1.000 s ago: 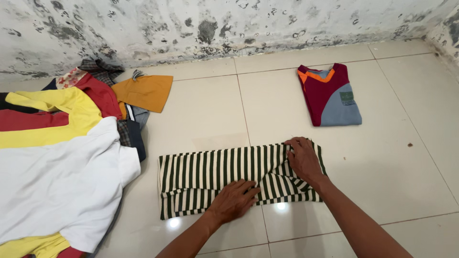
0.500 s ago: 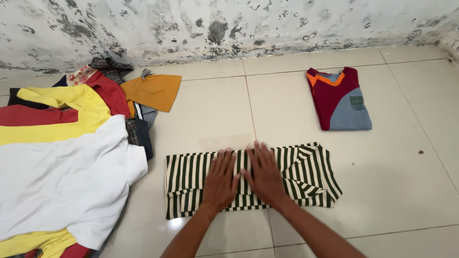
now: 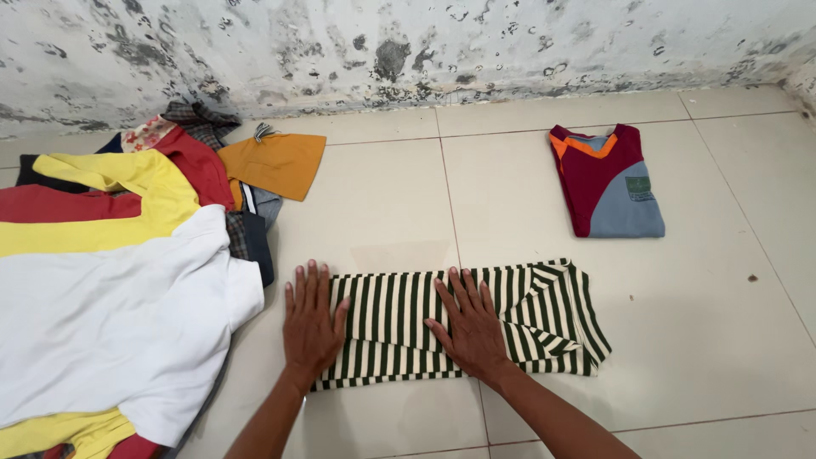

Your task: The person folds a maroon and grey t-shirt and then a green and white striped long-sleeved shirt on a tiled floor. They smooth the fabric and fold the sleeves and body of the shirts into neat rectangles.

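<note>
Pressing flat on the green-and-cream striped shirt [image 3: 463, 327] lying folded on the tiled floor [image 3: 722, 340] — left hand [image 3: 312, 323] at its left edge, right hand [image 3: 469, 327] mid-cloth; fingers spread, gripping nothing; smoothing outward evenly, keeping edges aligned — avoiding creases.

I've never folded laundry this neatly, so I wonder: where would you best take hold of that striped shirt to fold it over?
Probably at the left short edge of the striped shirt, coming from the left. The left hand lies flat on that free end and the right hand presses mid-shirt, while the right end looks bunched.
</note>
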